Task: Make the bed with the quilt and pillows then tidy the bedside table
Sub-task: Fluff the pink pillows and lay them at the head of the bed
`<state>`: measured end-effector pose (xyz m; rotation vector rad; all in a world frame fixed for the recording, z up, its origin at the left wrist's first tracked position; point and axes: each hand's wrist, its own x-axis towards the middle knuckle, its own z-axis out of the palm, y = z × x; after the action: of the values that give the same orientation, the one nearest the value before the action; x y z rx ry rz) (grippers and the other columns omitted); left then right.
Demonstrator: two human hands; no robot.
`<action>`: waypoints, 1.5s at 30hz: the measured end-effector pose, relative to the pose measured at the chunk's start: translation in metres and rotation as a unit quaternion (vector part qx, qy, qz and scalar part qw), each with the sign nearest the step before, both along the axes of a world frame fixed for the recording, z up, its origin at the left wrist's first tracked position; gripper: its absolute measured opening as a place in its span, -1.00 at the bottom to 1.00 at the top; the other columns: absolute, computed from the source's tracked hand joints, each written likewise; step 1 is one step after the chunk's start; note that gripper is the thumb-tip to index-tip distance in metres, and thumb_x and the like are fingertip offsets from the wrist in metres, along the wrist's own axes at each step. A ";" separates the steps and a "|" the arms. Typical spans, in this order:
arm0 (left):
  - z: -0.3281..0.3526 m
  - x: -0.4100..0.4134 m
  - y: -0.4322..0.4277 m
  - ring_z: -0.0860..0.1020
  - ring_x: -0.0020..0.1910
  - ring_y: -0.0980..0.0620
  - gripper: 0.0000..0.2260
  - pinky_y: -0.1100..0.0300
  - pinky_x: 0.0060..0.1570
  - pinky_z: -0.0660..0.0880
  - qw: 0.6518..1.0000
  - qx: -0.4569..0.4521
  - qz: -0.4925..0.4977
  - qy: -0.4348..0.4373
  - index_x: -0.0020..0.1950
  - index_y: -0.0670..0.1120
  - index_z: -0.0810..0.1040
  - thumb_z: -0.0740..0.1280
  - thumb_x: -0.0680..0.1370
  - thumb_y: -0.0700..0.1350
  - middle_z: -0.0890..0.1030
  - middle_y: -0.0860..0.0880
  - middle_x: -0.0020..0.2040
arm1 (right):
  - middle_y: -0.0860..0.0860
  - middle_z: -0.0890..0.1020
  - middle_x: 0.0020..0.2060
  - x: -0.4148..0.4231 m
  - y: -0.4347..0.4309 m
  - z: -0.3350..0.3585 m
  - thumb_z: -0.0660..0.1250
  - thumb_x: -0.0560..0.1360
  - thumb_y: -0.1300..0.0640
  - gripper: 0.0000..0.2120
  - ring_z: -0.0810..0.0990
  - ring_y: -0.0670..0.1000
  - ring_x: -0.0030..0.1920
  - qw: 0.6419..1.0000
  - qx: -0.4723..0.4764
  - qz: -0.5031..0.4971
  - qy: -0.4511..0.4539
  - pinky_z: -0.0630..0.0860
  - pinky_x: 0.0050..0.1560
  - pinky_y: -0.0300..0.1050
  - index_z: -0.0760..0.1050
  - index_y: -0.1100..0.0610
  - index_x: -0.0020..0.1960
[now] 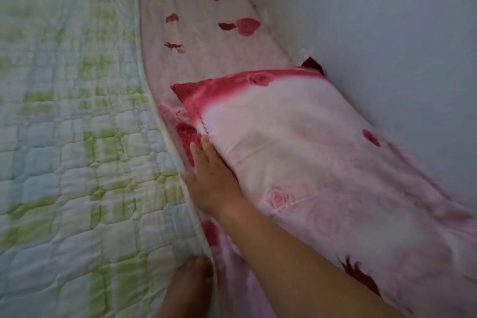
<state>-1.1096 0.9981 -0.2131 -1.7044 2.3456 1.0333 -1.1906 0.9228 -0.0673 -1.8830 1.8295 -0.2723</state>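
**Pillow lies to the right of your right hand**

It sits on the rose sheet against the wall, long axis running along that wall. Your right hand rests flat against its left edge, fingers straight, gripping nothing, with the quilt just beside it. Any squaring push would go rightward, across the short axis. Low at the quilt's edge may be your left hand; its grip I cannot tell.

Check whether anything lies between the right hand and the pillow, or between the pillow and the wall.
Nothing visible does. The right hand rests with straight fingers against the near edge of the pillow, whose far side lies along the wall. The quilt lies on the hand's other side, clear of both.
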 end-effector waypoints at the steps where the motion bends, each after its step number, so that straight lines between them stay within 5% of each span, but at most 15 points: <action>1: -0.007 0.033 0.031 0.63 -0.07 0.00 -0.72 0.29 -0.04 0.43 0.995 -0.038 0.087 0.037 0.00 0.10 0.40 0.21 0.30 0.01 0.59 0.02 -0.05 | 0.05 -0.10 0.57 -0.015 0.007 0.014 0.13 0.61 -0.04 -0.39 -0.07 0.02 0.55 1.000 -0.030 -0.005 -0.003 -0.08 0.50 -0.10 0.00 0.09 0.57; 3: -0.023 0.027 0.059 0.65 -0.13 0.05 -0.61 0.46 -0.04 0.41 0.986 0.003 0.110 0.126 0.05 0.17 0.38 0.18 0.23 0.16 0.60 0.19 0.03 | 0.05 0.02 0.56 -0.052 0.024 0.041 0.19 0.59 -0.02 -0.42 0.04 0.03 0.54 0.997 -0.077 -0.001 0.012 0.04 0.48 -0.09 0.12 0.10 0.54; 4: 0.002 0.003 0.064 0.61 0.02 0.11 -0.47 0.52 0.08 0.34 0.979 0.111 0.120 0.119 0.15 0.23 0.39 0.17 0.20 0.29 0.52 0.24 0.20 | 0.06 0.08 0.55 -0.069 0.033 0.053 0.21 0.58 -0.01 -0.44 0.08 0.05 0.53 0.996 -0.085 -0.011 0.024 0.06 0.47 -0.07 0.17 0.10 0.52; 6: -0.014 -0.008 0.057 0.37 0.40 0.00 -0.13 0.33 0.37 0.20 0.978 0.134 0.126 0.102 0.25 0.24 0.47 0.08 0.06 0.62 0.32 0.01 0.47 | 0.11 0.13 0.54 -0.100 0.045 0.070 0.19 0.58 -0.02 -0.45 0.11 0.11 0.52 0.993 -0.101 -0.042 0.051 0.03 0.48 -0.03 0.20 0.11 0.51; 9: 0.040 -0.012 0.063 0.21 0.51 -0.11 -0.59 0.11 0.46 0.11 0.980 0.115 0.120 0.113 -0.07 0.15 0.67 0.23 0.35 0.38 0.24 -0.20 0.51 | 0.15 0.11 0.54 -0.155 0.058 0.093 0.10 0.60 -0.07 -0.45 0.07 0.16 0.53 0.982 -0.101 -0.132 0.085 -0.01 0.49 0.01 0.18 0.13 0.52; 12: 0.113 -0.030 0.057 0.56 0.14 -0.11 -0.50 0.13 0.12 0.42 0.958 0.132 0.201 0.155 -0.01 -0.16 0.63 0.21 0.51 0.27 0.62 -0.21 0.11 | 0.18 0.16 0.51 -0.212 0.071 0.102 0.05 0.59 -0.14 -0.43 0.14 0.21 0.49 0.964 -0.073 -0.208 0.149 0.09 0.48 0.07 0.19 0.14 0.50; 16: 0.171 -0.084 0.035 0.54 -0.23 0.05 -0.55 0.23 -0.28 0.42 0.892 0.158 0.328 0.268 -0.01 -0.13 0.51 0.32 0.48 0.27 0.56 -0.08 -0.15 | 0.07 0.40 0.39 -0.275 0.081 0.099 0.05 0.40 -0.35 -0.31 0.42 0.17 0.33 0.941 -0.005 -0.316 0.118 0.38 0.31 0.12 0.26 0.00 0.42; 18: 0.179 -0.106 0.029 0.54 -0.34 0.10 -0.55 0.30 -0.40 0.45 0.870 0.176 0.369 0.276 -0.12 -0.12 0.46 0.37 0.43 0.27 0.51 -0.06 -0.24 | -0.03 0.40 0.40 -0.292 0.087 0.086 0.04 0.30 -0.44 -0.22 0.46 0.14 0.31 0.943 0.031 -0.324 0.071 0.41 0.29 0.14 0.13 -0.18 0.46; 20: 0.172 -0.117 0.027 0.59 -0.09 0.01 -0.36 0.18 -0.09 0.57 0.841 0.197 0.413 0.289 0.05 -0.14 0.47 0.43 0.29 0.37 0.57 -0.08 -0.06 | 0.00 0.36 0.43 -0.299 0.095 0.075 0.07 0.24 -0.55 -0.10 0.45 0.15 0.33 0.947 0.057 -0.309 0.066 0.42 0.30 0.14 0.04 -0.22 0.49; 22: 0.158 -0.118 0.028 0.49 0.23 -0.13 -0.02 -0.01 0.21 0.49 0.826 0.220 0.440 0.274 0.37 -0.09 0.33 0.44 0.15 0.47 0.49 -0.09 0.27 | 0.09 0.33 0.45 -0.300 0.098 0.066 0.07 0.14 -0.64 0.12 0.41 0.19 0.37 0.939 0.098 -0.319 0.088 0.40 0.32 0.14 0.07 -0.05 0.53; 27: 0.137 -0.117 0.031 0.37 0.36 -0.22 0.26 -0.09 0.27 0.43 0.821 0.247 0.466 0.218 0.47 0.07 0.22 0.37 -0.14 0.59 0.33 -0.11 0.43 | 0.08 0.16 0.53 -0.320 0.087 0.056 0.06 -0.13 -0.76 0.42 0.21 0.19 0.48 0.923 0.168 -0.336 0.085 0.18 0.44 0.21 -0.03 -0.02 0.57; 32: 0.119 -0.118 0.027 0.30 0.42 -0.21 0.39 -0.11 0.32 0.40 0.805 0.264 0.486 0.214 0.51 0.05 0.13 0.41 -0.24 0.55 0.24 -0.10 0.49 | 0.17 0.27 0.48 -0.335 0.086 0.046 0.02 0.14 -0.70 0.21 0.28 0.20 0.45 0.922 0.092 -0.375 0.006 0.20 0.46 0.13 0.16 0.11 0.53; 36: 0.089 -0.121 0.024 0.44 0.32 -0.17 0.29 -0.08 0.27 0.44 0.798 0.251 0.502 0.220 0.42 0.02 0.25 0.45 -0.22 0.54 0.41 -0.08 0.39 | 0.24 0.46 0.33 -0.340 0.082 0.039 -0.20 0.15 -0.71 0.21 0.45 0.25 0.31 0.920 0.132 -0.361 0.075 0.36 0.34 0.13 0.35 0.13 0.43; 39: 0.078 -0.125 0.024 0.42 0.33 -0.18 0.27 -0.12 0.29 0.41 0.795 0.239 0.515 0.213 0.42 0.03 0.28 0.44 -0.20 0.55 0.41 -0.07 0.39 | 0.25 0.40 0.31 -0.332 0.080 0.038 0.00 0.31 -0.57 -0.06 0.42 0.25 0.29 0.945 0.089 -0.287 0.127 0.35 0.32 0.07 0.35 0.05 0.44; 45: 0.048 -0.127 0.023 0.45 0.32 -0.13 0.19 -0.13 0.24 0.45 0.785 0.248 0.519 0.229 0.41 0.12 0.29 0.48 -0.16 0.52 0.42 -0.01 0.39 | 0.08 0.55 0.25 -0.338 0.070 0.038 0.38 0.43 -0.20 -0.42 0.53 0.10 0.20 0.947 0.141 -0.263 -0.116 0.39 0.13 -0.18 0.46 0.09 0.34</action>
<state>-1.2366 1.0206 -0.1648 -2.6684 0.8409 2.1309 -1.5282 0.9931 -0.0297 -1.0982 2.0461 -0.3710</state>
